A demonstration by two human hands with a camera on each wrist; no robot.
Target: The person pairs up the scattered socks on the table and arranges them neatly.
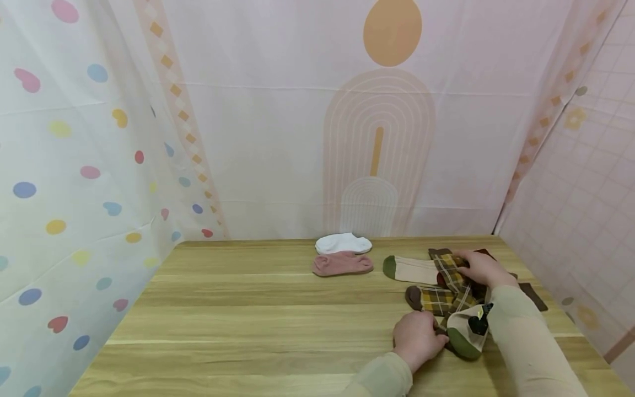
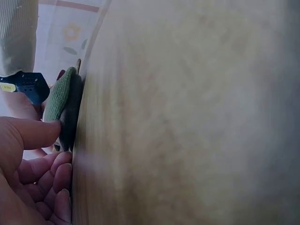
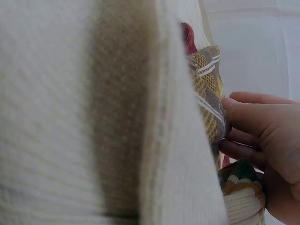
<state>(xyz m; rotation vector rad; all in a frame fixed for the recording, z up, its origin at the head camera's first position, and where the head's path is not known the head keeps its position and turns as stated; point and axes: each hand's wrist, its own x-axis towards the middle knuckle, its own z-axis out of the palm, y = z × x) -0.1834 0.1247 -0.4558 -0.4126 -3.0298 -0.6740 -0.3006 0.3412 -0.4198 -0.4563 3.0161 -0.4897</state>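
At the table's right side my right hand (image 1: 486,268) pinches a yellow-and-brown plaid sock (image 1: 450,271) between thumb and fingers; the right wrist view shows the plaid knit (image 3: 208,93) at the thumb tip. Nearer the front edge, my left hand (image 1: 418,337) holds the dark brown end of a plaid sock (image 2: 71,117), low over the tabletop. Beside it lies a cream sock with a green toe (image 1: 463,343), partly under the right forearm. A second plaid sock with a brown toe (image 1: 429,299) and a cream, green-toed sock (image 1: 412,269) lie between the hands and farther back.
A white ankle sock (image 1: 343,243) and a pink ankle sock (image 1: 343,263) lie at the back middle of the wooden table (image 1: 223,320). Another dark sock end (image 1: 533,296) sticks out right of the right wrist. Patterned curtains (image 1: 258,154) hang behind and at both sides.
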